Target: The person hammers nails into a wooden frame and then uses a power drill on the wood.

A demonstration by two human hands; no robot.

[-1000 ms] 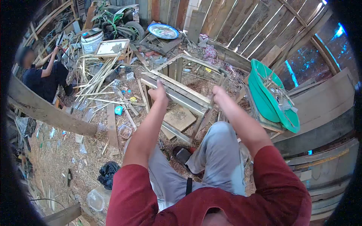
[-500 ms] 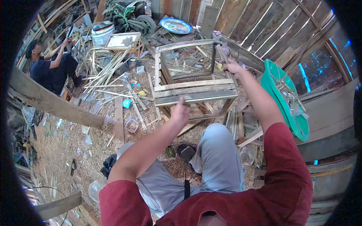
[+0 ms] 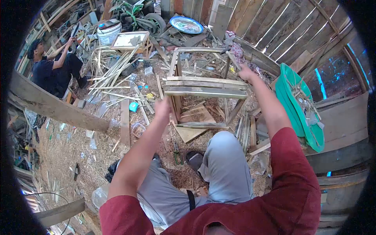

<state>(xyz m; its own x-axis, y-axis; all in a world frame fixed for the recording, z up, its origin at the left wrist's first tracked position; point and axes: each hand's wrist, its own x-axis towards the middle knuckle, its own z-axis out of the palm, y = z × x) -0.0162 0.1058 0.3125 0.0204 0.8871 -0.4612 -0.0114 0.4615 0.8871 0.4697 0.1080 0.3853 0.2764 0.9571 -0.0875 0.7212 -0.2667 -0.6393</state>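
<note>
A wooden frame [image 3: 205, 94] with slats across its near upper side stands in front of my knees. My left hand [image 3: 162, 109] is closed at its near left corner, and the fingertips are partly hidden. My right hand [image 3: 246, 73] is wrapped round the handle of a hammer [image 3: 234, 62], whose dark head lies over the frame's far right corner. Beneath the frame, a flat triangular board [image 3: 190, 134] rests on the shavings. A pair of green-handled pliers [image 3: 178, 157] lies by my foot.
A green plastic tub [image 3: 288, 105] holding scraps leans on the right. Split strips [image 3: 117, 70] are heaped left of the frame. A slanting post [image 3: 55, 103] crosses the left side, with another person [image 3: 55, 70] seated beyond it. A blue-rimmed tray [image 3: 186, 25] lies at the back.
My left hand has moved left along the near rail to the corner. The frame has shifted and tilted, showing more of its lower part. My right hand still grips the hammer.
</note>
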